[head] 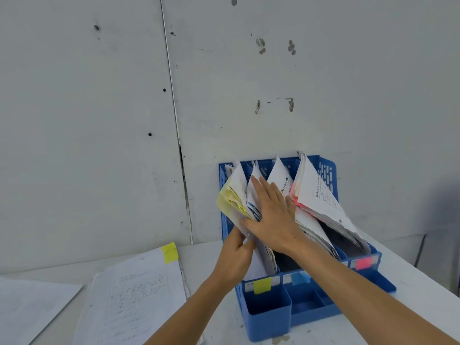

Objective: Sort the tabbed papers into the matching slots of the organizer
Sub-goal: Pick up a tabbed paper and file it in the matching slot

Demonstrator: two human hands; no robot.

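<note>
At far left a loose white sheet (29, 307) lies on the white table (201, 258). Just beside it sits a stack of printed white papers (139, 295) with a yellow sticky tab (170, 252) on its top corner, not yet sorted.

Right of that, a blue plastic desk organizer (263, 317) stands against the grey wall (99, 120). Its slots are marked by a yellow label (262, 285), a blue label (298, 278) and a pink label (364, 263).

The left hand (234, 255) curls its fingers round the lower edge of the yellow-tabbed papers (231, 200) in the leftmost slot. The right hand (271, 212) lies flat, fingers straight and spread, pressing on the blue-tabbed papers (252, 197) in the next slot. Pink-tabbed papers (321, 195) lean out of the far right slot.

The step appears to be seating the yellow sheaf. It should go best if the right hand holds the neighbouring sheaf aside while the left slides the sheets down along the divider to the slot floor. Curled corners could catch there.

The wall sits close behind the organizer, so room to move is in front, over its low front cups. There is also a strip of table between organizer and stack.
</note>
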